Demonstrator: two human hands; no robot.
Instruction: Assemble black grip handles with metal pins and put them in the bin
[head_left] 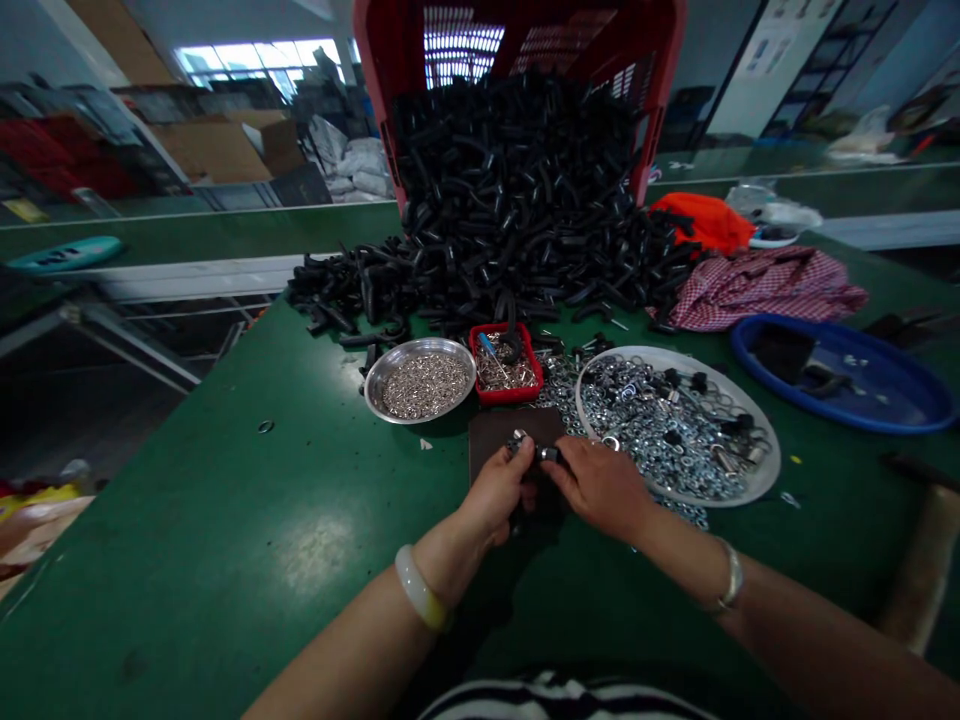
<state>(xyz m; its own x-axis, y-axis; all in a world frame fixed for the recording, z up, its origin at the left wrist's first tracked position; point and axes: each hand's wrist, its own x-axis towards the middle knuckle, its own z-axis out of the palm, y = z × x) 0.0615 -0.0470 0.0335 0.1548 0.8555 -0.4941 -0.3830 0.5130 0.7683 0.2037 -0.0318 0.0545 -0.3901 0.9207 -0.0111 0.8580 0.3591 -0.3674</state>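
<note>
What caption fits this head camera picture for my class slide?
Left hand and right hand pinch small metal parts beside a plate of steel washers.

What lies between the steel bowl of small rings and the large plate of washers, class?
The head view shows a small red tray of metal parts between them.

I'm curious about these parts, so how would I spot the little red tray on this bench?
Find the red plastic crate spilling black pieces at the far end of the green workbench. Just below that heap, between a steel dish of silver rings and a large white plate, sits the tray. It is small, bright red and full of mixed metal bits.
</note>
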